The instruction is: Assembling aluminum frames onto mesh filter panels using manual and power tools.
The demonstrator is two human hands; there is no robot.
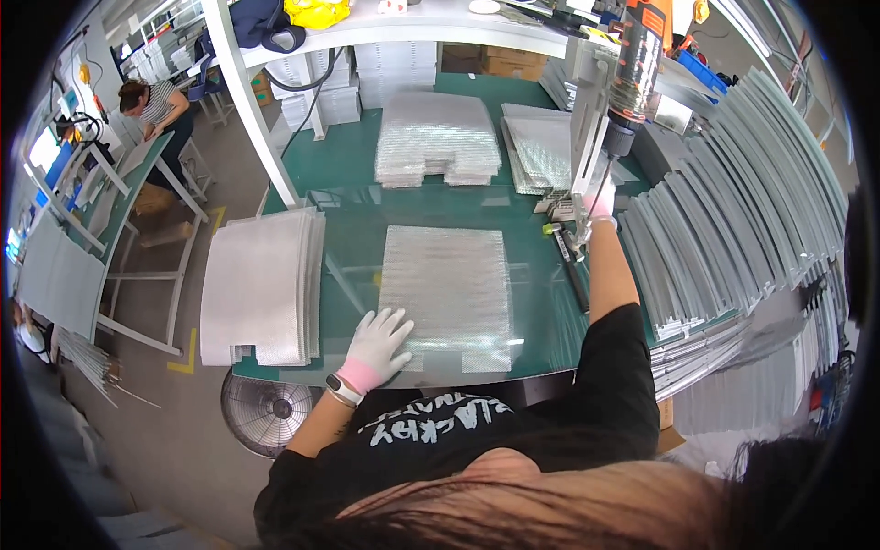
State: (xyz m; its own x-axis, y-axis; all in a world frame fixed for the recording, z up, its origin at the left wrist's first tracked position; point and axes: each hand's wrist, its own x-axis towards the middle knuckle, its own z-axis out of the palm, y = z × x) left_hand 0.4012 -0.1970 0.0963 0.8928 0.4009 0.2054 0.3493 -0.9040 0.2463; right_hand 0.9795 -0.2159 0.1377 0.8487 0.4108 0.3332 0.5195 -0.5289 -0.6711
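A thin silvery textured sheet [445,293] lies flat on the green tabletop in front of me. My left hand [379,346], in a white glove with a pink cuff, rests flat at its near left corner with the fingers spread. At the right, my right hand [602,198] reaches forward past an upright metal stand [587,137]. That stand and the long bit of an orange and black power drill [634,78] partly hide the hand, so its fingers do not show. Close to the right forearm lies a hammer [568,266] with a green head and dark handle.
Notched pale sheets are stacked at the left [261,284], with another notched stack [438,137] at the back. Many grey panels [724,220] stand in a curved row on the right. Below the table edge is a fan [268,411]. A person [156,108] works at a far-left bench.
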